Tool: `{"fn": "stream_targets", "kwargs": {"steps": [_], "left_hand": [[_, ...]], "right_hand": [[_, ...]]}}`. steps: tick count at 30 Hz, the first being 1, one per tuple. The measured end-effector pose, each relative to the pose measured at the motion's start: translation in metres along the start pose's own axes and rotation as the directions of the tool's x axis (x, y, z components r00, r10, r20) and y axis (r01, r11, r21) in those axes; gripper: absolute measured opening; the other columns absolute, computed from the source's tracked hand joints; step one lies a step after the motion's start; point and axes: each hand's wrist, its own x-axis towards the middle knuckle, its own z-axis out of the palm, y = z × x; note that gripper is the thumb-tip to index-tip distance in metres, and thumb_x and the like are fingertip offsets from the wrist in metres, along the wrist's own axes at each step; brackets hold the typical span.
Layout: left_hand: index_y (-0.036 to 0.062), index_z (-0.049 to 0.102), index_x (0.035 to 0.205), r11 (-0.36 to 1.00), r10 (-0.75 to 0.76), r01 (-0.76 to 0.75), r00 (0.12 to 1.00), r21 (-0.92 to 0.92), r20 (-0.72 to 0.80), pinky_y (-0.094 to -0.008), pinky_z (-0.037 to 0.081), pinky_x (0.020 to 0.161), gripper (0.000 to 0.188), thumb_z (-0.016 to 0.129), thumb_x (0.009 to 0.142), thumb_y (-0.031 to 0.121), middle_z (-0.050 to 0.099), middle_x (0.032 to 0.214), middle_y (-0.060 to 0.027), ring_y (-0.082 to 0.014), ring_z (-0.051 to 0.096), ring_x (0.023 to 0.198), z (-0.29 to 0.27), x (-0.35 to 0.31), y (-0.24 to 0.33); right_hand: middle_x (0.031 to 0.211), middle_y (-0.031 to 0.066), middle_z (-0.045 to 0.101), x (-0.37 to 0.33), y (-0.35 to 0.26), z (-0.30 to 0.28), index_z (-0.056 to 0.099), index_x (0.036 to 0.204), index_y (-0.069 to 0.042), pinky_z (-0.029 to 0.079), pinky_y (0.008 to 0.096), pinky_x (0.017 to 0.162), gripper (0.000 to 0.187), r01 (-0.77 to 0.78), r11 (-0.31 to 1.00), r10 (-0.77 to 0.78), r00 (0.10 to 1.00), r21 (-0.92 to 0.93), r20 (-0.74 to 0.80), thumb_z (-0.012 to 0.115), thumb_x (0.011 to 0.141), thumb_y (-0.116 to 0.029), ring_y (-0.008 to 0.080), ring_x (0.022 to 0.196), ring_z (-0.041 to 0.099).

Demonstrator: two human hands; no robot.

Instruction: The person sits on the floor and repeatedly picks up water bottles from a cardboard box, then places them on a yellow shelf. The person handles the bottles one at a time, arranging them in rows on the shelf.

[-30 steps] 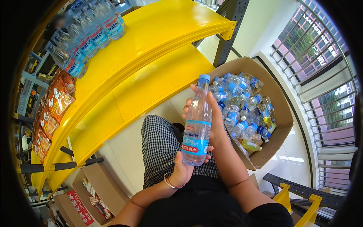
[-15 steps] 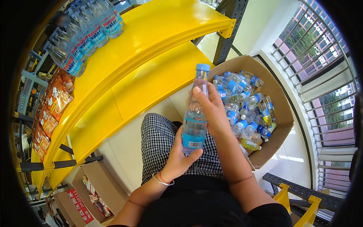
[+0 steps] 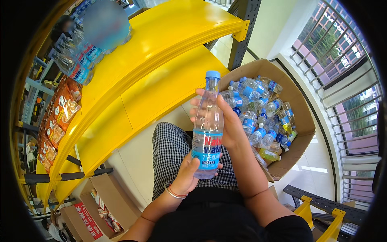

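A clear plastic water bottle (image 3: 207, 135) with a blue cap and blue label stands nearly upright in front of me, its label front turned toward me. My left hand (image 3: 185, 174) is closed round its base, thumb on the near side, other fingers mostly hidden behind it. My right hand (image 3: 232, 127) holds the upper part from the right. Its thumb lies along the bottle's right side, and its fingers reach behind, their tips showing to the left of the bottle. Clear liquid fills the bottle partway.
A large cardboard box (image 3: 296, 161) of assorted bottles stands at right. Yellow shelving (image 3: 161, 36) runs across the left and top, carrying similar water bottles (image 3: 82, 72), partly blurred, and orange snack bags (image 3: 54, 125). Lower left is an open carton (image 3: 121, 201) with packets. Barred windows (image 3: 342, 80) line the right.
The bottle has been turned, bringing its label front round in place of the barcode side. My right thumb has shifted from its front to its right side; the bottle sits slightly lower.
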Motion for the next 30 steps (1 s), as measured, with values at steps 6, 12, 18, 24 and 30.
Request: {"fn": "stream_targets", "kwargs": {"steps": [6, 12, 18, 24, 30], "left_hand": [[-0.0007, 0.036, 0.131, 0.986, -0.118, 0.137, 0.976, -0.097, 0.182, -0.0324, 0.053, 0.073, 0.088, 0.049, 0.079, 0.069, 0.055, 0.117, -0.0198, -0.0248, 0.064, 0.089, -0.003, -0.004, -0.004], [-0.0005, 0.037, 0.13, 0.976, -0.09, 0.137, 0.961, -0.167, 0.261, -0.034, 0.053, 0.075, 0.088, 0.046, 0.079, 0.071, 0.055, 0.117, -0.0204, -0.0257, 0.064, 0.089, -0.014, 0.001, -0.009], [-0.0009, 0.037, 0.131, 0.998, 0.039, -0.038, 0.999, 0.041, -0.024, -0.0331, 0.046, 0.089, 0.062, 0.04, 0.093, 0.049, 0.053, 0.121, -0.0155, -0.0212, 0.057, 0.105, -0.014, 0.0, -0.012], [-0.0015, 0.033, 0.133, 0.848, 0.326, -0.252, 0.942, 0.465, -0.084, -0.0306, 0.039, 0.095, 0.046, 0.051, 0.091, 0.005, 0.049, 0.123, -0.0093, -0.0147, 0.05, 0.109, -0.025, 0.006, 0.006], [-0.0013, 0.025, 0.137, 0.58, 0.431, -0.276, 0.902, 0.766, -0.001, -0.0356, 0.037, 0.098, 0.073, 0.068, 0.08, 0.014, 0.039, 0.129, -0.014, -0.0231, 0.042, 0.12, -0.016, 0.007, -0.007]], "right_hand": [[0.107, 0.0165, 0.058, -0.003, 0.011, -0.005, 0.035, 0.133, -0.001, 0.052, 0.0399, 0.085, 0.058, 0.052, 0.961, -0.111, 0.972, 0.272, 0.208, 0.044, 0.093, -0.042, 0.0279, 0.097, 0.062], [0.099, 0.0141, 0.06, -0.007, 0.005, 0.009, 0.04, 0.129, -0.002, 0.053, 0.0375, 0.079, 0.053, 0.096, 0.995, -0.096, 0.995, 0.002, 0.022, 0.047, 0.092, -0.04, 0.0258, 0.088, 0.064], [0.095, 0.0132, 0.061, -0.009, -0.002, 0.009, 0.044, 0.125, -0.003, 0.053, 0.035, 0.076, 0.045, 0.132, 0.989, -0.132, 0.991, -0.071, 0.004, 0.049, 0.092, -0.032, 0.0242, 0.084, 0.064], [0.093, 0.01, 0.062, -0.007, -0.007, 0.015, 0.048, 0.119, -0.004, 0.052, 0.0314, 0.072, 0.037, 0.086, 0.943, -0.166, 0.959, -0.322, -0.228, 0.058, 0.089, -0.024, 0.0196, 0.083, 0.063], [0.089, 0.0066, 0.062, 0.002, 0.008, 0.013, 0.05, 0.112, -0.004, 0.049, 0.0273, 0.068, 0.034, 0.153, 0.799, -0.357, 0.899, -0.582, -0.254, 0.064, 0.085, -0.02, 0.0136, 0.079, 0.06]]}}
